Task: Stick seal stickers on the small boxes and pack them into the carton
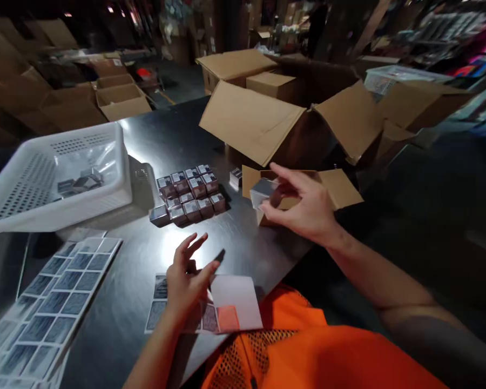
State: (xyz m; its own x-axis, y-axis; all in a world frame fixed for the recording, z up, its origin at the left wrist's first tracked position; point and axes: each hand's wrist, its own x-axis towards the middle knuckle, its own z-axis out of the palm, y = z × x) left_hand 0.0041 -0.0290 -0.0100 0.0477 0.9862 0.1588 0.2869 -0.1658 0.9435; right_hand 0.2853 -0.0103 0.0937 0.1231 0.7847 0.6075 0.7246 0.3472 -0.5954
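At the near edge of a dark, glossy worktable (pixel 146 140), a person in an orange mesh vest (pixel 291 351) works with both bare hands. One partly peeled label sheet (pixel 222 308) lies closest, its white backing curled up; the left hand (pixel 186 281) rests on it, fingers loosely spread and raised, gripping nothing that can be made out. To the left, two long sheets of blue-grey printed stickers (pixel 52 302) overlap at the table's corner.

Farther in, the right hand (pixel 308 208) reaches forward with the forearm stretched across the table's edge, thumb and fingers closed around one small silvery box (pixel 263 192), held just above a small open brown cardboard carton (pixel 340 186). Beside it, about fourteen small dark boxes with pale tops (pixel 190 197) stand in tight rows on the tabletop, and one more like them (pixel 235 176) sits apart near the carton.

At left, one white perforated plastic basket (pixel 44 178) holds clear bags and a few more small boxes. Beyond, one large open cardboard box (pixel 291 124) spreads its flaps, with several further cartons stacked in the dim background.
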